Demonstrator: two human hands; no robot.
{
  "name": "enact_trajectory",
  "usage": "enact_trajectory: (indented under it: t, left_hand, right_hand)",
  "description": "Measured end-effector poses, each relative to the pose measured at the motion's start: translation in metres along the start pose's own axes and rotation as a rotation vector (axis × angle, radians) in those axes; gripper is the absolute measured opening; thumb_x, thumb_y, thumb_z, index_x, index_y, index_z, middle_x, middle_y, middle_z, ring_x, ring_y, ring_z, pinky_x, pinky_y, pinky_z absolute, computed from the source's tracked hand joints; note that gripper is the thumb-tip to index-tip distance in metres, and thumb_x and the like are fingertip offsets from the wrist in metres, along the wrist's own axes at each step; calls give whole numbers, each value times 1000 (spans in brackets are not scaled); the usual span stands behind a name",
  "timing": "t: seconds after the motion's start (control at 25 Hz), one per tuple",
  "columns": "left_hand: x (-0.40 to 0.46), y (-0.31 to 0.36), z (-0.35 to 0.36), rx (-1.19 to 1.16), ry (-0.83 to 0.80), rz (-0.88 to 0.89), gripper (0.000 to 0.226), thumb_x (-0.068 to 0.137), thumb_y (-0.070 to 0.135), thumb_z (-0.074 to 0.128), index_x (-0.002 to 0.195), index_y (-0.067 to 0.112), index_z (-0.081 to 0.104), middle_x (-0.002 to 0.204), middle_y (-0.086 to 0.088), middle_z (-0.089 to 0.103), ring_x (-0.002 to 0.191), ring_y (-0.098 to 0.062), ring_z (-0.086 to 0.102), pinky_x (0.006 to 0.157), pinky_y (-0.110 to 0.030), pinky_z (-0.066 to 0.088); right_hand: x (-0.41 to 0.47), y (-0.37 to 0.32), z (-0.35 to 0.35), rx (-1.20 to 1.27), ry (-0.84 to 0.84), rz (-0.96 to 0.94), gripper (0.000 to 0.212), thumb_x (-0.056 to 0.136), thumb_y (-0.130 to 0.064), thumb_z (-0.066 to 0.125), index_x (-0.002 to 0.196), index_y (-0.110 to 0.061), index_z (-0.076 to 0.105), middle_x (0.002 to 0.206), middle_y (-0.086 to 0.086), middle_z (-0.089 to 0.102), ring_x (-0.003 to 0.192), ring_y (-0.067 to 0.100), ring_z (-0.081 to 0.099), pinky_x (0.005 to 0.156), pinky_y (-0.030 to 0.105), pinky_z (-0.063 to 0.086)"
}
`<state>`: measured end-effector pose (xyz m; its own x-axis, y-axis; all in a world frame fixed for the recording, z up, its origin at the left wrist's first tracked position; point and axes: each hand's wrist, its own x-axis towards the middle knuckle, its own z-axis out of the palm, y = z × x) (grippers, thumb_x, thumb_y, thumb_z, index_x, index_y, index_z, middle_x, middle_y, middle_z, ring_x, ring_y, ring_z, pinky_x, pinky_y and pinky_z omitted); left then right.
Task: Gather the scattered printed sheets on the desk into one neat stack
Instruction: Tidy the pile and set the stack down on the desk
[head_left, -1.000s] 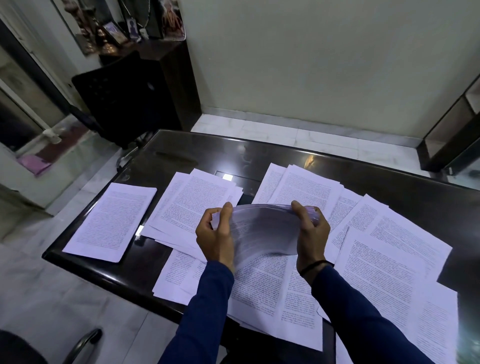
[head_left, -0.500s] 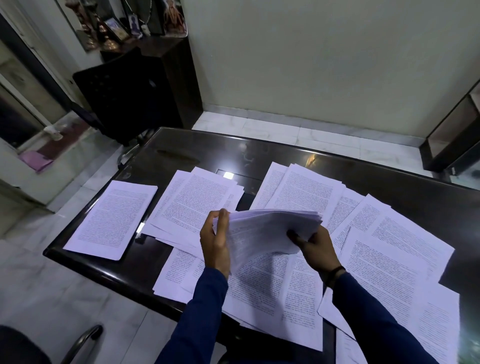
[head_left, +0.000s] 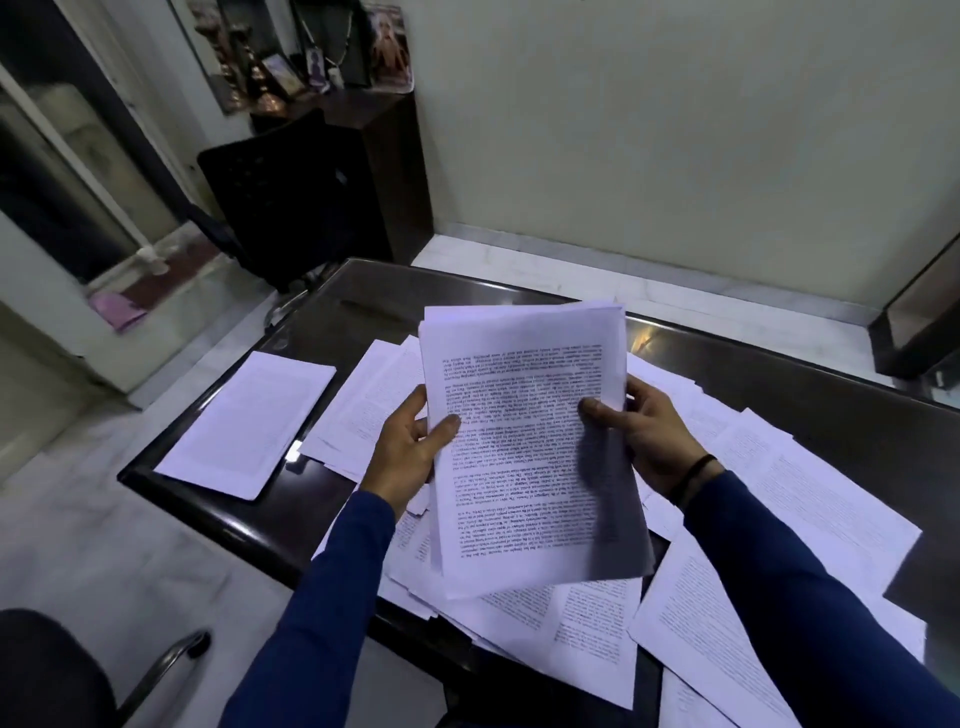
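Observation:
A bundle of printed sheets (head_left: 524, 415) stands upright above the dark desk (head_left: 810, 395), its printed face turned toward me. My left hand (head_left: 410, 447) grips its left edge, thumb on the front. My right hand (head_left: 649, 431) grips the right edge, thumb across the page. Many more printed sheets lie scattered flat on the desk: a separate sheet (head_left: 249, 421) at the left, a spread pile (head_left: 363, 405) behind my left hand, and overlapping sheets (head_left: 810, 493) to the right and below the bundle.
A black office chair (head_left: 291, 202) stands past the desk's far left corner, in front of a dark cabinet (head_left: 384, 171) carrying framed pictures and figurines. A chair's metal armrest (head_left: 166, 660) is at the lower left. A dark shelf unit (head_left: 919, 312) stands at the right.
The bundle was bent and held low over the desk; now both hands have raised it and turned it upright, facing me. My right hand shifted from under it to its right edge.

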<state>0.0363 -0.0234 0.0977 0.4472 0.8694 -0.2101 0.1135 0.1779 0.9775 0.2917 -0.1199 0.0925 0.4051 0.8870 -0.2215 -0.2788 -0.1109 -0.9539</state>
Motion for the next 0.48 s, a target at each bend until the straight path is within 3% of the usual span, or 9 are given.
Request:
enact_trajectory:
  t: [0.08,0.16,0.28,0.36,0.48]
  left_hand:
    - [-15,2,-6,-111,-73,-32,44,94,12,65,133,27,54,119,-5,72,103,-26,71,77,-41,59]
    - [-31,-5,-10,-191,-44,-38,48,92,7,66,135,26,55,126,-6,69,111,-30,68,88,-49,57]
    - [-60,-22,-23,-261,105,-57,47,92,1,63,132,26,58,125,-9,69,111,-37,66,90,-56,55]
    - [-81,-33,-34,-388,190,-77,49,93,-3,58,133,24,56,126,-9,69,110,-35,67,89,-53,55]
    - [-98,-46,-48,-505,249,-86,55,90,-9,54,135,21,54,126,-10,69,112,-32,66,84,-46,57]
  right_hand:
    - [-6,-13,9,84,-67,32,41,74,-4,72,115,0,66,103,14,75,86,25,73,75,33,61]
    - [-12,-11,19,96,-102,61,39,77,-3,71,116,-1,66,105,15,75,86,27,73,71,32,60]
    - [-20,11,34,-64,-208,105,34,92,-13,66,124,-5,61,117,15,72,101,32,71,85,41,59]
    - [-32,32,52,-139,-296,110,34,99,-24,57,129,-9,57,123,9,70,109,30,68,93,44,55]
    - [-50,55,83,-216,-293,58,32,102,-30,51,131,-17,54,125,-1,67,112,19,66,90,31,56]
